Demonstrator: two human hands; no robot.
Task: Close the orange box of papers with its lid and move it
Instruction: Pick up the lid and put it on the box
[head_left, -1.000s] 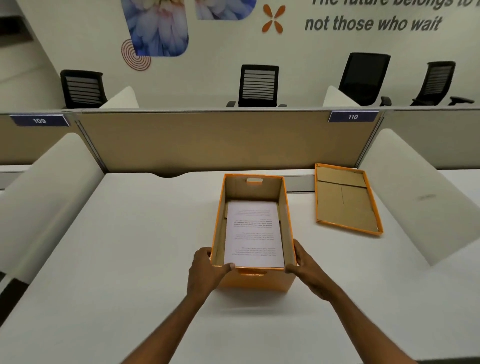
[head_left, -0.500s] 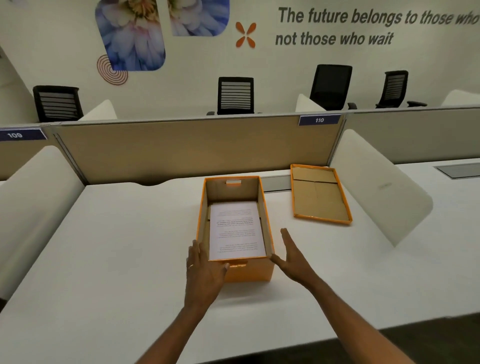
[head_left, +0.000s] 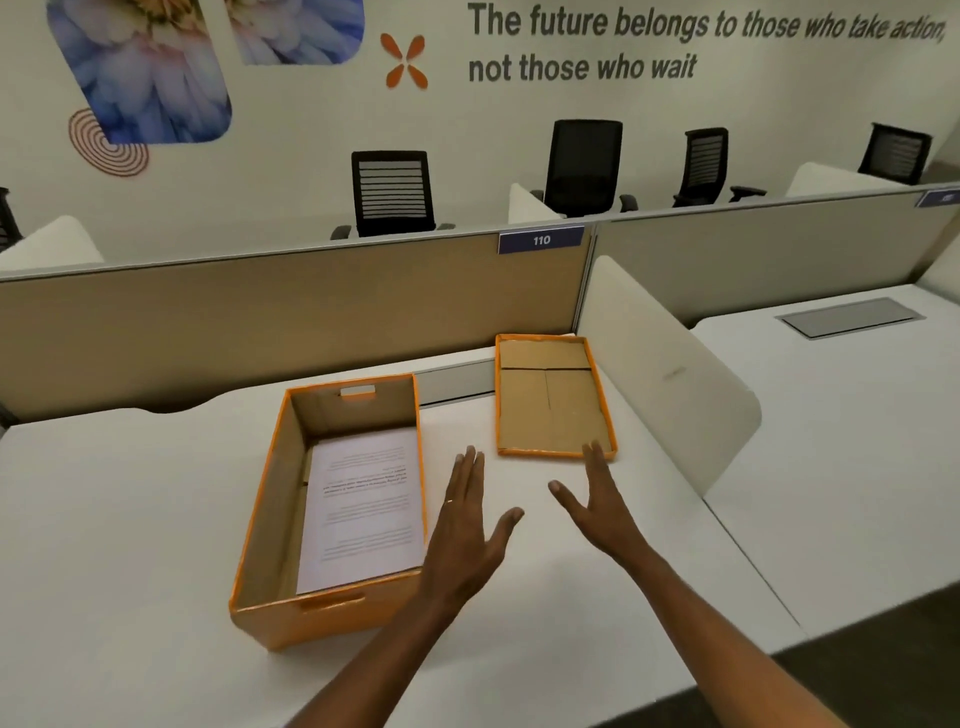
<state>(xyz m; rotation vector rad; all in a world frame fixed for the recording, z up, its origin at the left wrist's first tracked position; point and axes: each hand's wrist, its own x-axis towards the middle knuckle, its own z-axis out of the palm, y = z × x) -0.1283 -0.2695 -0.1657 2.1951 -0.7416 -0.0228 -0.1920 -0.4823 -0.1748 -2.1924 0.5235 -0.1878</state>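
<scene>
The orange box (head_left: 270, 621) stands open on the white desk (head_left: 130, 519), with a stack of printed papers (head_left: 363, 509) lying inside. Its orange lid (head_left: 550, 400) lies upside down on the desk to the right of the box, brown inside facing up. My left hand (head_left: 467, 525) hovers flat with fingers spread just right of the box's right wall. My right hand (head_left: 597, 504) is open too, its fingertips reaching the lid's near edge. Neither hand holds anything.
A tan partition (head_left: 291, 317) with a sign reading 110 runs along the back of the desk. A white curved divider (head_left: 670, 384) stands right of the lid. Black office chairs (head_left: 392, 192) line the far wall. The desk's front edge drops off at lower right.
Both hands let go of the box's near corners and moved right and forward toward the lid. The view has swung to the right.
</scene>
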